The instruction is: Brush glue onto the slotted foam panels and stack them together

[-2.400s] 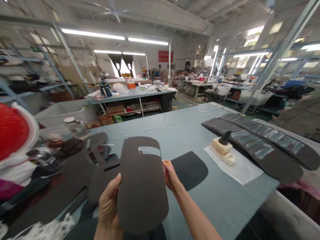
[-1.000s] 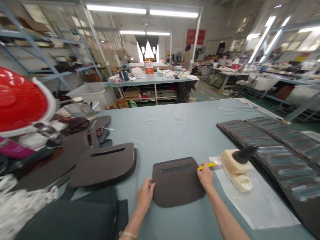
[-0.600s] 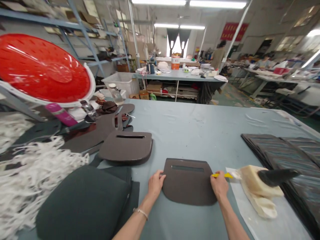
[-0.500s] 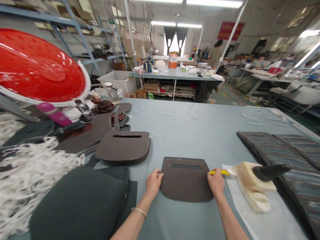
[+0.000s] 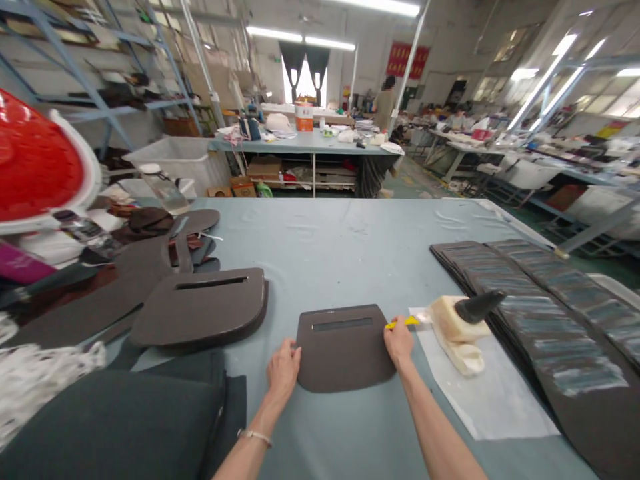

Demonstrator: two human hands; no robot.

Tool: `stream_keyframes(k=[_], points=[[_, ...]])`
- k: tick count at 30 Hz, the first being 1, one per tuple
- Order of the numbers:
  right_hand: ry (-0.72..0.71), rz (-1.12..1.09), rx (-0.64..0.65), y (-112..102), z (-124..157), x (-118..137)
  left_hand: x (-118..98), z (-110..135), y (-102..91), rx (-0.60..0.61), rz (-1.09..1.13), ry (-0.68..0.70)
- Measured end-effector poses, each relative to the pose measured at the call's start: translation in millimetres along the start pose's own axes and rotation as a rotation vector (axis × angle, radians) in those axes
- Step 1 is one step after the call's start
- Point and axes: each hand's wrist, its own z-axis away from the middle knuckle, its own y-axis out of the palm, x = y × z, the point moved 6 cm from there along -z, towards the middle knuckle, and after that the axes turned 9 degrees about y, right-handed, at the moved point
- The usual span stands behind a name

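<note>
A dark brown panel (image 5: 345, 357) with rounded lower corners and a long slot near its top edge lies flat on the table in front of me. My left hand (image 5: 284, 368) has its fingers closed at the panel's left edge. At the right edge, my right hand (image 5: 399, 343) touches the panel while its fingers grip a thin yellow-handled tool (image 5: 411, 321). The pale end of that tool points right, toward a cream block (image 5: 450, 319) with a black cone on it. To the left lies a stack of similar slotted brown panels (image 5: 210, 307).
Layered dark panels with shiny streaks (image 5: 550, 320) cover the right side. A white sheet (image 5: 480, 407) lies under the cream block. Dark green padded material (image 5: 115, 420), white strips (image 5: 45, 380) and brown offcuts (image 5: 115, 287) crowd the left. A red basin (image 5: 35, 160) stands at the far left.
My view has turned to the right, so everything sits further left. The brown panel is tilted slightly in view, and both hands stay at its edges with the yellow-handled tool still held.
</note>
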Motion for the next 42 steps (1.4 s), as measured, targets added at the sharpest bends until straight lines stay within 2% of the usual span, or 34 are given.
stream_keyframes(k=[36,42], points=[[-0.005,0.033,0.08,10.6,-6.2,-3.0,5.4,-2.6,8.0,-0.035,-0.061,-0.013],[-0.04,0.049,-0.023,-1.6,3.9,5.1,-5.1,-0.6,3.4,-0.072,-0.095,0.037]])
